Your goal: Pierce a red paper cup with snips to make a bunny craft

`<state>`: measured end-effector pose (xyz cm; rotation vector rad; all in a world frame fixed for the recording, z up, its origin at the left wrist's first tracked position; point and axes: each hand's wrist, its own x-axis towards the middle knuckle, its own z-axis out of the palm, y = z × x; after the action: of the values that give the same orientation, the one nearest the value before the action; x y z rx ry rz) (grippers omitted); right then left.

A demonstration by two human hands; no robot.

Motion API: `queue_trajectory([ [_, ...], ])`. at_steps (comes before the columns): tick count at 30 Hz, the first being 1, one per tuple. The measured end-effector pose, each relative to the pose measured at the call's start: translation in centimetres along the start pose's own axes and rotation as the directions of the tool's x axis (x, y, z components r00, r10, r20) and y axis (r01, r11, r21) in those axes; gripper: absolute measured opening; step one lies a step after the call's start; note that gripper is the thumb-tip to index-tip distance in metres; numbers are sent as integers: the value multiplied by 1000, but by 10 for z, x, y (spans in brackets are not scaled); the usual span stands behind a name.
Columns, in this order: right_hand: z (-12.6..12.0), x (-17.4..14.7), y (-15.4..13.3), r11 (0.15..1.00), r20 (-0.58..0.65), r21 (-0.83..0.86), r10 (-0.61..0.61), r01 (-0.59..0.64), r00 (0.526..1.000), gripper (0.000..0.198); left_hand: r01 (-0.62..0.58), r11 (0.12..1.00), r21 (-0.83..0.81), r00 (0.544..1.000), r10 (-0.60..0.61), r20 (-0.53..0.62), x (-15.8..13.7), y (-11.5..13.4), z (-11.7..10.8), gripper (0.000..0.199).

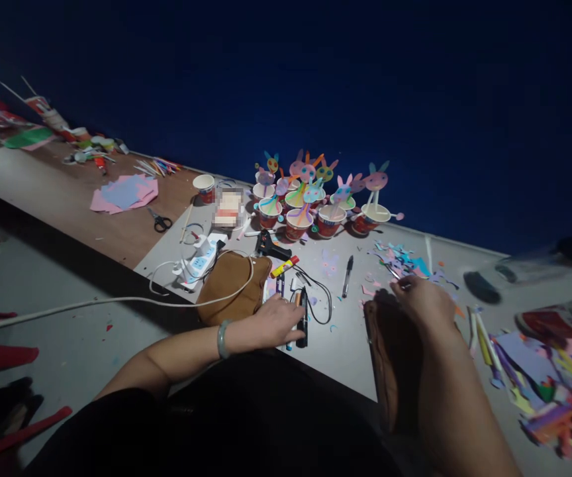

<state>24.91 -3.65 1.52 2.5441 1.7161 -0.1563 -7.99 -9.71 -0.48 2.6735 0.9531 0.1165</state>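
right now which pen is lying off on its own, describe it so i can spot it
Start at the cluster of paper cups with bunny toppers against the blue wall. Just in front of it, on the grey table, lies a dark pen between the left hand and right hand. Unlike the markers bunched by the left hand, it lies alone.

A dark blue wall (365,79) stands behind the long bench (117,232), which is brown wood at its far left end and pale grey nearer, and the grey floor (42,291) lies in dim light beside its front edge.
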Motion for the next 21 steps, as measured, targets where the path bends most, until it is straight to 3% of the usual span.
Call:
queue_trajectory([
  [4, -10, 21, 27, 998, 11, -24, 57, -56, 998, 30, 231, 967, 105, 972, -226, -58, 16, -17, -26, 23],
  [8, -6, 22, 28, 1000, 47, -19, 12, -11, 999, 27, 388, 903, 185, 922, -378, -89, 34, -28, -43, 25],
  [12, 13, 8, -4, 988, 47, 45, -152, 150, 987, 32, 513, 835, 197, 858, -495, -136, 52, -34, -37, 20],
  [15, 30, -4, -39, 961, 69, 80, -269, 264, 961, 36, 537, 824, 181, 843, -517, -151, 64, -40, -28, 19],
  [21, 41, -6, -73, 963, 121, 44, -269, 265, 956, 35, 513, 851, 111, 856, -497, -145, 71, -51, -20, 21],
])
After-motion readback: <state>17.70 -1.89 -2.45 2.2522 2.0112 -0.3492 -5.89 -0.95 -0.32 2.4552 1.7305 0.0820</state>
